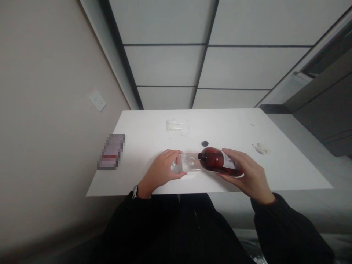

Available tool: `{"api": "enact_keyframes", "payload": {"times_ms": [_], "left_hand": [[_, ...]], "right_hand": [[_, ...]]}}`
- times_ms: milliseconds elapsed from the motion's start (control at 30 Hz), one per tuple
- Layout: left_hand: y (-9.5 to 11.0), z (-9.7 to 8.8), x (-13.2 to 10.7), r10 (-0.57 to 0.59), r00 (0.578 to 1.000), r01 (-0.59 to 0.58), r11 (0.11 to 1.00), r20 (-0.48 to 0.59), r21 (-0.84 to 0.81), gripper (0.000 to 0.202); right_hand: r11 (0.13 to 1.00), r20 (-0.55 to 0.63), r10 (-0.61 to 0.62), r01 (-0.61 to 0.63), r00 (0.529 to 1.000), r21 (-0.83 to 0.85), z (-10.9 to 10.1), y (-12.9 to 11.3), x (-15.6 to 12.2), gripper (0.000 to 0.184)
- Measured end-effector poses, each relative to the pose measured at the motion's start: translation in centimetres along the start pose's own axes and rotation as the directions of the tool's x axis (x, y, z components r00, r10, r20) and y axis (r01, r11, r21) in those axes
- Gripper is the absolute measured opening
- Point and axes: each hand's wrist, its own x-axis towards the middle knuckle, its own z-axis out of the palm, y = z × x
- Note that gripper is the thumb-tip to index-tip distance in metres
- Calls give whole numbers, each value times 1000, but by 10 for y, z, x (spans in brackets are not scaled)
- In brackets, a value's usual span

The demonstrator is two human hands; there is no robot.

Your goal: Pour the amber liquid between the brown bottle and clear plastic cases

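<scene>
My right hand (pixel 246 174) is wrapped round a large dark red-brown bottle (pixel 212 159) with a white label. The bottle lies tilted with its uncapped neck pointing left. Under and beside that neck is a clear, see-through container (pixel 190 161), whose exact kind I cannot make out. Thumb and fingers of my left hand (pixel 164 165) grip its left end from both sides. A small round black cap (pixel 205 143) rests on the table just beyond the bottle. Whether any liquid leaves the bottle's mouth cannot be seen.
The white table (pixel 143 146) carries a clear plastic wrapper (pixel 177 126) at the back and a crumpled whitish scrap (pixel 261 148) at the right. A pixelated pinkish object (pixel 111 151) lies at the left edge. A wall with a socket (pixel 97 101) borders the left; white panels stand behind.
</scene>
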Motion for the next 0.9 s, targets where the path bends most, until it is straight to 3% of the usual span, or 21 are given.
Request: {"api": "enact_keyframes", "payload": {"times_ms": [267, 900], "left_hand": [[3, -1, -1, -156, 988, 157, 986, 16, -47, 48], [-1, 5, -3, -155, 988, 154, 985, -15, -80, 64]], "right_hand": [[1000, 31, 24, -24, 999, 6, -2, -1, 3, 61], [982, 129, -127, 143, 984, -125, -12, 5, 19, 64]]}}
